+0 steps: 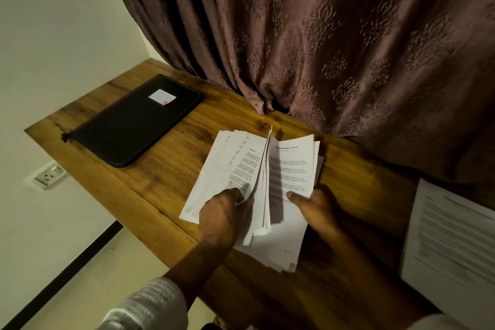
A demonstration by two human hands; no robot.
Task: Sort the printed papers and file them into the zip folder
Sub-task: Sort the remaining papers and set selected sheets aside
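Observation:
A thick stack of printed papers (289,169) is held over the middle of the wooden table (171,177), fanned apart like an open book. My left hand (225,214) grips the left part of the stack, fingers curled between the sheets. My right hand (316,209) holds the right part, thumb pressed on a page titled as a transcript. The black zip folder (128,126) lies flat at the table's far left, zipped, with a small white label on its cover. A separate printed sheet (452,238) lies at the right edge.
A brown patterned curtain (334,35) hangs behind the table and drapes onto its back edge. A wall socket (49,175) sits on the white wall at left, below the table's left end.

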